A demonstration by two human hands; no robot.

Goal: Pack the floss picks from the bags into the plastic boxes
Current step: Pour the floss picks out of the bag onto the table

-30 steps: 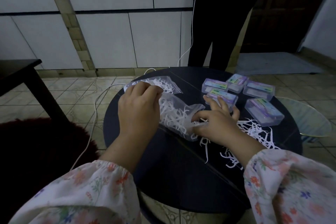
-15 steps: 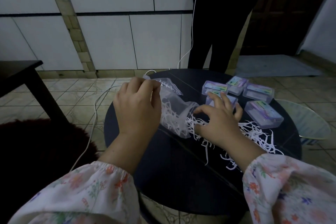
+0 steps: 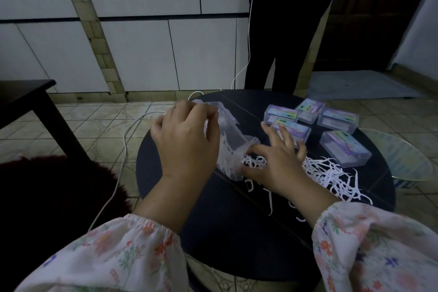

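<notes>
**Clear bag held up at one end, floss picks spilled on a round dark table**

Nearest the camera, two floral sleeves (image 3: 113, 253) come in from 7 and 5 o'clock over the edge of a round dark table (image 3: 237, 232).

A few loose floss picks (image 3: 331, 175) lie on the tabletop just beyond the right wrist, and the main white heap spreads toward 3 o'clock from that hand.

The right hand (image 3: 275, 161) lies flat at the middle of the table, fingers spread wide and fairly straight, pressing down on picks at the mouth of the bag. It grips nothing.

The left hand (image 3: 187, 140), at about 10 o'clock from the table's centre, has its fingers curled and pinches the far end of a clear plastic bag (image 3: 227, 144). The bag slopes from that raised end down to its open mouth beside the right hand, with some picks showing inside through the plastic.

Beyond the right hand's fingertips, toward 1 o'clock, five clear plastic boxes (image 3: 344, 149) with purple labels sit closed on the table. The nearest of the group touches or sits just past the fingertips; I cannot tell which.

A glass tabletop (image 3: 403, 161) lies at 3 o'clock past the table's edge. A white cable (image 3: 123, 149) runs over the tiled floor at 9 o'clock. At 12 o'clock a person's dark trouser legs (image 3: 284, 42) stand by the tiled wall.
</notes>
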